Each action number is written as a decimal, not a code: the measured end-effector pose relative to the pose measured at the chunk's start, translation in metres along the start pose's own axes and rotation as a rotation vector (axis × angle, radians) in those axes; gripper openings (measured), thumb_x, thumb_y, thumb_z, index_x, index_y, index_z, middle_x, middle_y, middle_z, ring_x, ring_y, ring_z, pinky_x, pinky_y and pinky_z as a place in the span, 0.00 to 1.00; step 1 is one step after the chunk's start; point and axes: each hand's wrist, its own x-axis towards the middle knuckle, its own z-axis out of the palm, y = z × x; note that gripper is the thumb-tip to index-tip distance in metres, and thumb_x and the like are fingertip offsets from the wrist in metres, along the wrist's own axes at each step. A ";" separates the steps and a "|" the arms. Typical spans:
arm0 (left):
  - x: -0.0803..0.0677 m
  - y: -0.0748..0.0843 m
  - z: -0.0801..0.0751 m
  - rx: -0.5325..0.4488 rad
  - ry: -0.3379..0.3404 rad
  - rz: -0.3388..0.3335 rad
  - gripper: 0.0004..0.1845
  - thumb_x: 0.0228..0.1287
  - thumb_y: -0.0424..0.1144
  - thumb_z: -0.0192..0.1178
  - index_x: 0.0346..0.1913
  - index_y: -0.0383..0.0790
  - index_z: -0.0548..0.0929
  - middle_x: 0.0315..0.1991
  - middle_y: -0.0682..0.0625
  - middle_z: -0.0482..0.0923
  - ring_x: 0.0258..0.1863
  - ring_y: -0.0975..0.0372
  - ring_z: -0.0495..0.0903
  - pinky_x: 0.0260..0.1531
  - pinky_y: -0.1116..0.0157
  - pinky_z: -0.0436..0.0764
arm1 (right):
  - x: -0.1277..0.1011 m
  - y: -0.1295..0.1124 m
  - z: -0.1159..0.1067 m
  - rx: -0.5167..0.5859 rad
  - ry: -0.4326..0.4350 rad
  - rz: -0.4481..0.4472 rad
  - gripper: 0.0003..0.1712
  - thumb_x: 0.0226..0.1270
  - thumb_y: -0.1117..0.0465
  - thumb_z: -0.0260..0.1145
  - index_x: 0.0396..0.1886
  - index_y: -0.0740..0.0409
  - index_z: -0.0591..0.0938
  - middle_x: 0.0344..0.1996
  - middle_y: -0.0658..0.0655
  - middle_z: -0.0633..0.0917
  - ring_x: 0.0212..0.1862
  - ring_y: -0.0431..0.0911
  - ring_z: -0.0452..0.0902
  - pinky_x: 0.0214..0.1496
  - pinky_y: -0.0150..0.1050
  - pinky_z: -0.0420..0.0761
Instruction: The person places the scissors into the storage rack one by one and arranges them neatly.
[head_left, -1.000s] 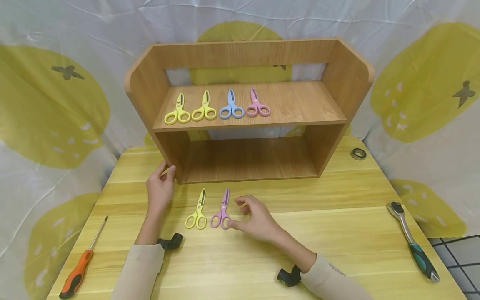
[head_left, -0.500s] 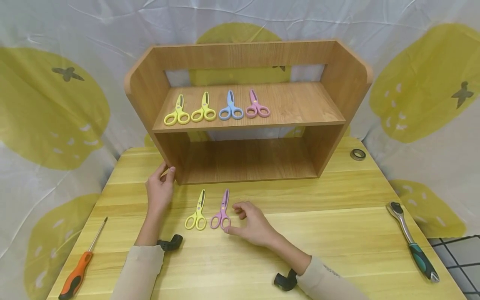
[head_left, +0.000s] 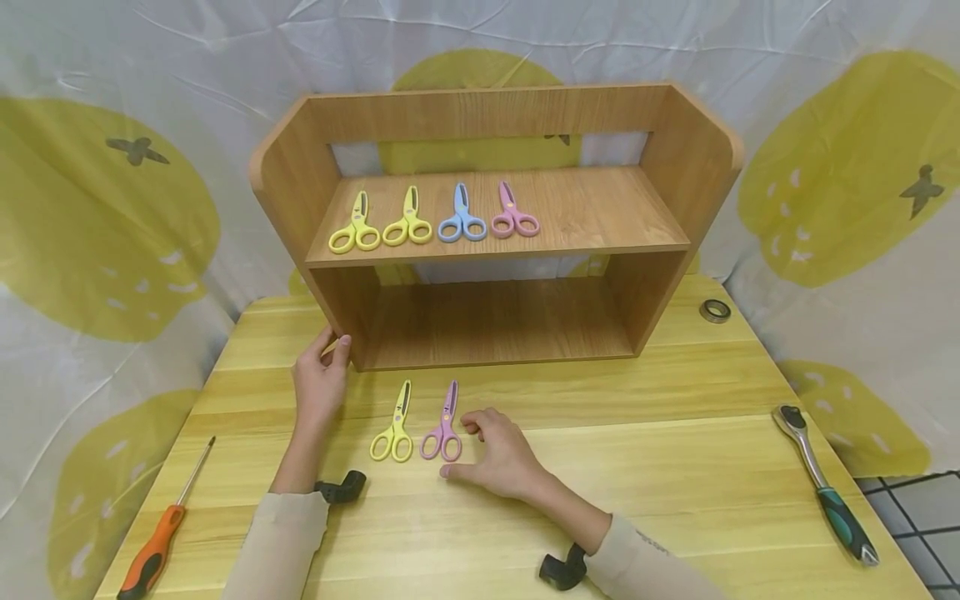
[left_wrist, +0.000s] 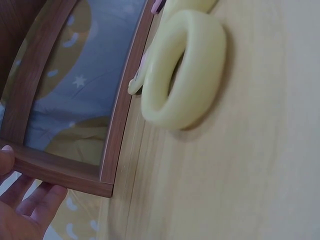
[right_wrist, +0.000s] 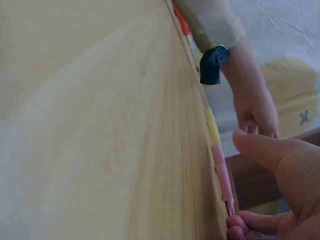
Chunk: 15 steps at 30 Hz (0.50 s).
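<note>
My left hand [head_left: 321,379] grips the lower left side panel of a small wooden shelf [head_left: 495,260], thumb on one face and fingers on the other. The left wrist view shows the fingertips [left_wrist: 55,195] against the panel's edge. Pink scissors [head_left: 444,429] lie on the table, blades pointing at the shelf. Just right of them is my right hand [head_left: 498,458], thumb and fingers parted and nothing between them. Its thumb is below the handle loops, its fingers beside the blades. Yellow scissors [head_left: 393,429] lie to the left of the pink pair.
On the upper shelf board [head_left: 600,212] stand in a row two yellow scissors [head_left: 356,225], blue scissors [head_left: 462,218] and another pink pair [head_left: 512,215]. An orange screwdriver [head_left: 161,533] lies far left, a ratchet wrench [head_left: 825,487] far right, and a tape roll [head_left: 715,311] behind it.
My right hand has moved slightly left and toward me, its thumb sliding from beside the pink scissors' handle to below it. My left hand and the scissors have stayed put.
</note>
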 end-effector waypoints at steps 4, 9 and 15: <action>0.000 0.000 0.000 -0.008 -0.001 0.004 0.25 0.80 0.49 0.54 0.75 0.52 0.73 0.72 0.45 0.74 0.62 0.47 0.82 0.59 0.60 0.84 | 0.001 -0.001 0.003 -0.078 0.015 -0.002 0.48 0.46 0.36 0.83 0.63 0.56 0.80 0.49 0.50 0.81 0.52 0.45 0.76 0.58 0.46 0.77; 0.001 0.000 0.000 -0.013 -0.006 0.005 0.24 0.80 0.49 0.54 0.74 0.53 0.74 0.72 0.46 0.74 0.62 0.47 0.82 0.60 0.58 0.83 | 0.001 -0.002 0.007 -0.139 0.050 -0.008 0.47 0.44 0.38 0.85 0.63 0.56 0.82 0.48 0.49 0.81 0.51 0.45 0.75 0.55 0.44 0.77; -0.001 -0.001 0.000 -0.009 -0.007 -0.006 0.24 0.80 0.50 0.54 0.74 0.56 0.74 0.72 0.46 0.74 0.62 0.48 0.82 0.60 0.58 0.84 | -0.001 -0.004 0.011 -0.154 0.081 -0.010 0.41 0.48 0.42 0.84 0.61 0.55 0.84 0.48 0.49 0.82 0.51 0.45 0.75 0.54 0.42 0.77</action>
